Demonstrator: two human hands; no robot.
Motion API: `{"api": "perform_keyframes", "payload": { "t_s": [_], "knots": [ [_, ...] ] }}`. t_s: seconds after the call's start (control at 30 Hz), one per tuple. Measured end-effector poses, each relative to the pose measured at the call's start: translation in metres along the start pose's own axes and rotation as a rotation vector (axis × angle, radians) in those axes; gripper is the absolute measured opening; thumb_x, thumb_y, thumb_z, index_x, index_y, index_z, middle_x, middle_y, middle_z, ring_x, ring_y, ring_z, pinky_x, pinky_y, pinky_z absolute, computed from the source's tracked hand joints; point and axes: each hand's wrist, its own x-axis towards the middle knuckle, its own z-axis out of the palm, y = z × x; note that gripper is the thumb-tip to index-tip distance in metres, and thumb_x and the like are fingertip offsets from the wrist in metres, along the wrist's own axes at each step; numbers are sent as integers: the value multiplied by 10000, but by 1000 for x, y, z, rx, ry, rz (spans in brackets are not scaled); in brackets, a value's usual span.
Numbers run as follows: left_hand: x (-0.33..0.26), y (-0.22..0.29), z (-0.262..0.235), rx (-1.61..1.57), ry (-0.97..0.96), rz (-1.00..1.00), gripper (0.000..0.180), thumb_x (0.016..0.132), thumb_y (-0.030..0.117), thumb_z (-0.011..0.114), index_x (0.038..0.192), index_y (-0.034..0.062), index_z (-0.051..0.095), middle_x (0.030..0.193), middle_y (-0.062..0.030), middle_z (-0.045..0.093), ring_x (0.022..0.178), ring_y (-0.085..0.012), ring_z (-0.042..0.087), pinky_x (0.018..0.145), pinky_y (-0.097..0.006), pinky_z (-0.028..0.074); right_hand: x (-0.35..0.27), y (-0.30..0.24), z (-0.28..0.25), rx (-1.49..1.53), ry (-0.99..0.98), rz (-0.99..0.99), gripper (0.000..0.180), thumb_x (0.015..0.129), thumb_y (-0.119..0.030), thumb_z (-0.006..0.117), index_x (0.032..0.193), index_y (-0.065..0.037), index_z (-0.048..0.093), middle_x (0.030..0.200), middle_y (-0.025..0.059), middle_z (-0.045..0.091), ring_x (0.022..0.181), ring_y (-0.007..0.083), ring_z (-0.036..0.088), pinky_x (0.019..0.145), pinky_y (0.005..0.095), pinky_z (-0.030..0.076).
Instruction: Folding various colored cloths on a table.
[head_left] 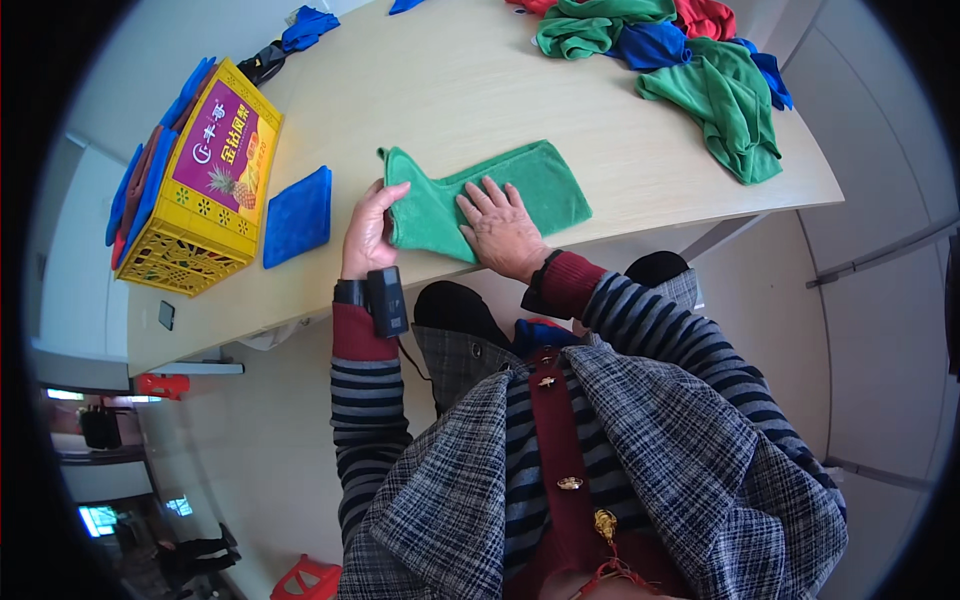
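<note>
A green towel (550, 185), partly folded into a long strip, lies near the table's front edge. My left hand (368, 228) grips its left end, with the thumb on top and the end lifted and bent upward. The fingers under the cloth are hidden. On the middle of the towel my right hand (500, 228) lies flat, palm down, with its fingers spread. Left of my left hand sits a folded blue towel (298, 217), flat on the table.
A yellow plastic crate (205, 215) holding folded blue and brown cloths stands at the left. Loose green towels (725, 105), with red and blue ones, are heaped at the far right. A blue cloth (308, 30) lies at the far left. A phone (167, 315) rests near the left corner.
</note>
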Motion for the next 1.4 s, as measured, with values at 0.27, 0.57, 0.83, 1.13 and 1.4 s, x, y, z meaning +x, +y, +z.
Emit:
{"api": "perform_keyframes", "payload": {
  "t_s": [0.27, 0.57, 0.83, 1.13, 1.4],
  "knots": [
    [50, -24, 83, 303, -41, 181, 214, 838, 71, 716, 1021, -2, 632, 890, -33, 647, 790, -129, 616, 715, -286, 502, -57, 10, -25, 106, 11, -152, 488, 960, -307, 576, 1372, -48, 547, 1449, 168, 498, 1412, 352, 396, 1177, 528, 284],
    [106, -111, 136, 923, 28, 382, 248, 751, 102, 726, 941, -13, 614, 813, -122, 683, 754, -245, 670, 712, -362, 533, -81, 8, -15, 46, 50, -252, 396, 935, -268, 561, 1291, -97, 585, 1352, 143, 573, 1283, 322, 509, 1102, 494, 379],
    [97, -133, 179, 1226, 50, 485, 233, 739, 115, 688, 925, 0, 607, 865, -209, 691, 844, -372, 683, 807, -454, 533, -83, 22, 30, 394, 170, -94, 598, 813, -235, 570, 1364, -4, 537, 1396, 161, 553, 1349, 343, 452, 1178, 513, 279],
    [63, -92, 162, 810, -181, 273, 203, 1031, 202, 587, 1021, 1, 616, 839, -53, 651, 674, -100, 631, 635, -237, 534, -97, 20, -10, 144, 147, -168, 507, 819, -216, 556, 1279, -7, 583, 1322, 139, 580, 1264, 318, 501, 1176, 478, 295],
    [32, -115, 61, 1428, -94, 745, 355, 1039, 244, 532, 1276, -17, 573, 1285, -212, 591, 1180, -330, 586, 1008, -401, 478, -95, 18, -26, 68, 250, -111, 488, 774, -219, 659, 1209, -8, 594, 1106, 112, 586, 1139, 293, 530, 1139, 456, 326]
  ]
}}
